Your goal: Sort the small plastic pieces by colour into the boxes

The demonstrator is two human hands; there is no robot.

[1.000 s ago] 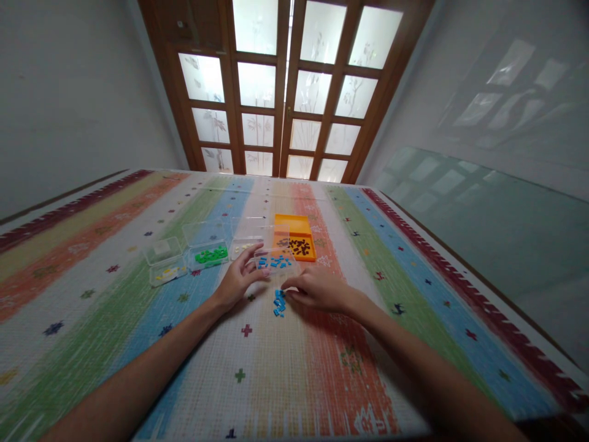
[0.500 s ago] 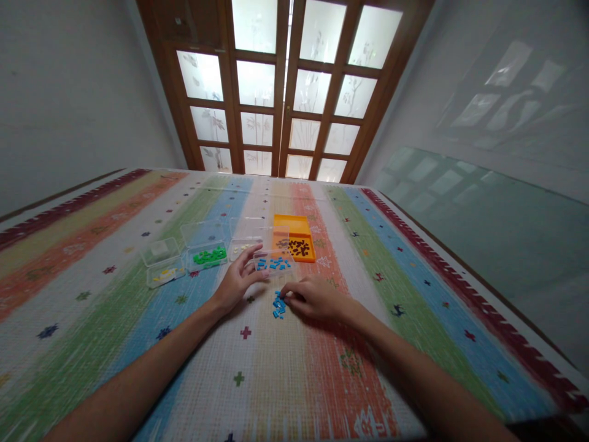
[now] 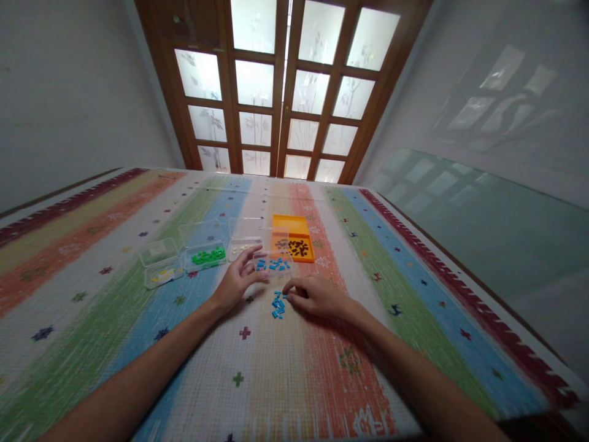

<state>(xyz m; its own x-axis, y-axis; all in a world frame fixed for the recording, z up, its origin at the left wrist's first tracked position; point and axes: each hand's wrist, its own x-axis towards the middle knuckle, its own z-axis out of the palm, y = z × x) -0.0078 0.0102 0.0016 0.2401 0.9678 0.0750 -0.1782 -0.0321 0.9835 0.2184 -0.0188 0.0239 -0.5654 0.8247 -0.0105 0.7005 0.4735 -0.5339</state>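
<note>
A loose pile of small blue pieces (image 3: pixel 278 305) lies on the striped cloth. Just right of it is my right hand (image 3: pixel 315 296), thumb and forefinger pinched at a blue piece by the pile's upper right edge. Behind the pile stands a clear open box (image 3: pixel 273 265) with more blue pieces inside. My left hand (image 3: pixel 237 277) rests at that box's left side, its fingers curved around the corner and the thumb along the near edge. The clear lid of the box is raised behind it, in front of part of an orange box.
The open orange box (image 3: pixel 292 222) holds dark brown pieces. To the left stand open clear boxes with green pieces (image 3: pixel 208 255), with yellow and white pieces (image 3: pixel 166 274), and with cream pieces (image 3: pixel 239 249). A striped cloth (image 3: pixel 267 380) covers the table.
My right hand has shifted slightly right and up from the pile, and a blue piece now shows at its fingertips. My left hand stays at the clear box.
</note>
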